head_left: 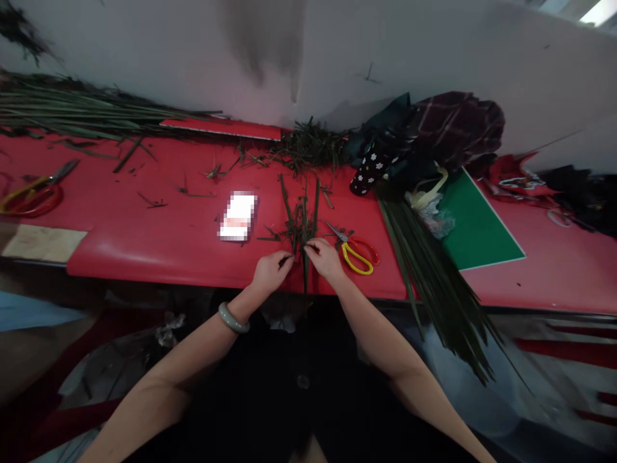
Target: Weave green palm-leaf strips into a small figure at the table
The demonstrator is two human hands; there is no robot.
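Observation:
Between my hands, at the table's front edge, stands a small tangle of green leaf strips [303,222], with long strips reaching away from me and one hanging toward me. My left hand [272,273] is closed in a pinch at its lower left side. On the other side my right hand [324,257] pinches the strips near the middle, fingers pressed together. Fingertips hide the exact pieces held. Just right of my right hand lies a pair of scissors [357,253] with red and yellow handles, blades pointing back left.
A phone [237,216] with a lit screen lies to the left on the red table [183,257]. Long leaves [429,276] overhang the right edge beside a green board [486,225]. Leaf scraps [313,145], a floral black item [369,169] and more scissors [36,193] lie around.

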